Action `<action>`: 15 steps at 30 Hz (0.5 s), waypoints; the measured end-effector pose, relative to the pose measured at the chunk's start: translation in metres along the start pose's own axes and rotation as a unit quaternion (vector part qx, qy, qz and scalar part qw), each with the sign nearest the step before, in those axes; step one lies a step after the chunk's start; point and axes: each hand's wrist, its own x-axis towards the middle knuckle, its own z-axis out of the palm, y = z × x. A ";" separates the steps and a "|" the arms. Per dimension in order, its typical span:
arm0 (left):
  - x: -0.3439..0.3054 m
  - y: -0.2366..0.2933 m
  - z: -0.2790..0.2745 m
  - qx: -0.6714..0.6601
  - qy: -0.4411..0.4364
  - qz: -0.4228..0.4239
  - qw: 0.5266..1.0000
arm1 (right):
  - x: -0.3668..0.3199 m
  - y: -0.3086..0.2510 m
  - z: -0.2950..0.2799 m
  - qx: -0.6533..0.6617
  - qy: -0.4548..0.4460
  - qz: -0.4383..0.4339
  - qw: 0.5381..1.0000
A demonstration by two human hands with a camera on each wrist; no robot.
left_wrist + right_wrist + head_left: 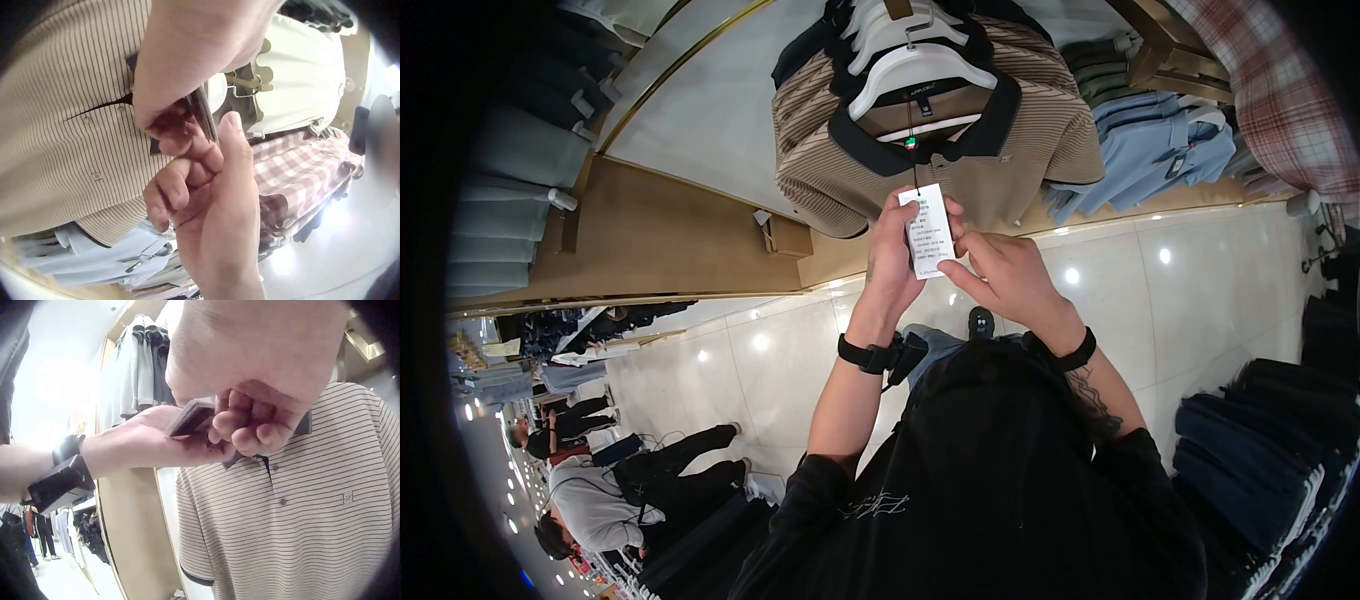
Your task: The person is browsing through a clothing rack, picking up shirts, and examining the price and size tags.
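Observation:
A white hang tag (932, 240) with several lines of printed text dangles on a black cord from a brown striped polo shirt (970, 180) with a dark collar. My left hand (890, 250) holds the tag from below, its thumb on the upper left of the printed face. At the tag's lower right, my right hand (1010, 275) pinches the edge, thumb in front and the other fingers curled. From the right wrist, the tag (192, 419) appears edge-on, over the left palm (144, 440). The shirt is on a white hanger (920, 70).
Blue shirts (1165, 150) hang to the right, beside a red plaid shirt (1290, 80). Grey garments (530, 210) line the left. Dark folded trousers (1250, 440) are at lower right. A person in a white top (590, 500) stands at lower left on the tiled floor (770, 350).

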 end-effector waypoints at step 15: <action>0.003 -0.009 -0.004 0.016 -0.049 -0.004 0.999 | 0.012 -0.013 0.011 -0.039 0.020 -0.035 0.998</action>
